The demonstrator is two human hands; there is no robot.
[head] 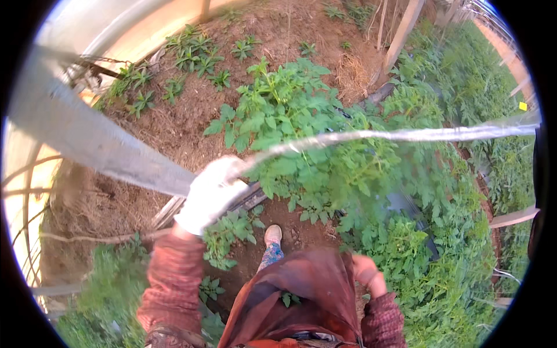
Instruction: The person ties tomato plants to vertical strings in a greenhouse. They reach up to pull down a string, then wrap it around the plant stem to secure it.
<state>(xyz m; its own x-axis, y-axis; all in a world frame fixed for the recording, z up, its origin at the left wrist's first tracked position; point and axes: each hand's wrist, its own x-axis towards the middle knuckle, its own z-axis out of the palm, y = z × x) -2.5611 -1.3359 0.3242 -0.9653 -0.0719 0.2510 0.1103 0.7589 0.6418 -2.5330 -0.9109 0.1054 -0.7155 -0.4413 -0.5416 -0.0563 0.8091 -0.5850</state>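
My left hand wears a white glove, washed out by glare, and its fingers curl around the near end of a twisted clear plastic strand. From there the strand stretches across to the right rim, over leafy tomato plants. A wide grey post slants down behind the glove. Low on the right, my bare right hand bends its fingers at the side of a reddish-brown cloth apron, gripping its edge. Inside the apron's sagging fold lies a small green sprig. My right fingertips are partly hidden by cloth.
Dense tomato foliage fills the right side. A wooden post leans at the back. Weathered boards lie beside the left arm. My shoe stands on bare soil. A yellow card hangs far right.
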